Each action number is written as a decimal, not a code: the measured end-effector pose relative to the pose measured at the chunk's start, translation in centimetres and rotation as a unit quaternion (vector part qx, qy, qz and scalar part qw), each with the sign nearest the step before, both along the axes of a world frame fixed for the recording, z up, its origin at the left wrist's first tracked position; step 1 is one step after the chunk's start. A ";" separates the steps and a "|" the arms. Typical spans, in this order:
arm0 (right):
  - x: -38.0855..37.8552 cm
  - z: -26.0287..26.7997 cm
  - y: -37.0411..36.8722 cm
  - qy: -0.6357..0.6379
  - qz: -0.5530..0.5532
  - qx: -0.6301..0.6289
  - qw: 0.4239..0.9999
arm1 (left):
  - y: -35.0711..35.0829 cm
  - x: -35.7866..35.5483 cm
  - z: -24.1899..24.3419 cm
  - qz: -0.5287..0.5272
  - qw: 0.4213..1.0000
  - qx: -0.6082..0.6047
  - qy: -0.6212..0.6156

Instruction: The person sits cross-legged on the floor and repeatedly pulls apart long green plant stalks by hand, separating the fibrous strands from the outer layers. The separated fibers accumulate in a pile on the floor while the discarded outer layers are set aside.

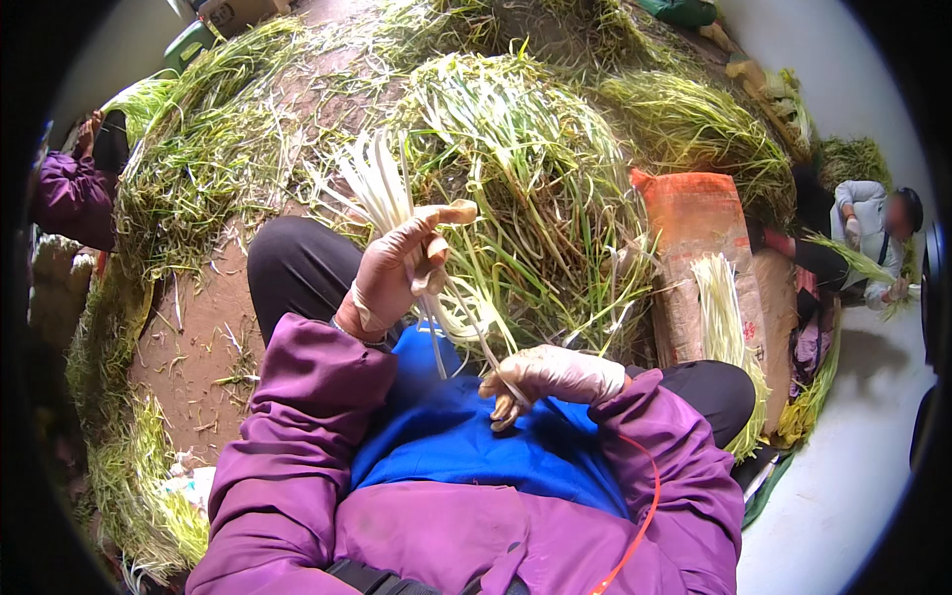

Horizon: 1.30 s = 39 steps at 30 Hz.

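Observation:
My left hand (394,271), in a thin pale glove with the fingertips showing, grips a bunch of whitish leafy stalks (377,178), probably blanched chives. Their pale ends fan out above the fist, and the rest droops below it over my lap. In front of the blue apron (476,439) my right hand (547,378), also gloved, has its fingers curled round a few thin strands that stretch up to the bunch. Right before my knees lies a large heap of green and yellowish stalks (513,163).
An orange-topped woven sack (692,201) lies by my right knee, with a bundle of pale yellow stalks (721,312) on it. More stalk heaps (692,126) spread over the brown floor (201,357). People sit at the far left (74,193) and far right (866,230), the latter holding stalks.

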State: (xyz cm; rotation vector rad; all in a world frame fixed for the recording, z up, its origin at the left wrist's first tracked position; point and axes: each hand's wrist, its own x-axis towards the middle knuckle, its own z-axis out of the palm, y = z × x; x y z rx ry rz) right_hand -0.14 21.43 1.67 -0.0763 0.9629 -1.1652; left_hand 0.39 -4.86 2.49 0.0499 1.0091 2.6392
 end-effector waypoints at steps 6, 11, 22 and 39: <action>-7.7 -3.8 1.5 0.578 -0.060 0.242 0.777 | 0.3 -1.3 0.1 0.139 0.975 -0.169 0.041; -14.2 -7.2 -3.4 0.775 -0.024 0.342 0.530 | 1.6 -1.8 0.2 0.051 0.994 0.092 -0.019; -16.8 -4.9 0.0 0.553 -0.147 0.241 0.784 | 1.7 -2.5 0.0 0.030 0.994 -0.056 -0.088; -13.4 3.5 4.0 0.415 -0.510 -0.090 0.749 | 3.1 -1.5 0.5 0.032 0.982 -0.155 -0.105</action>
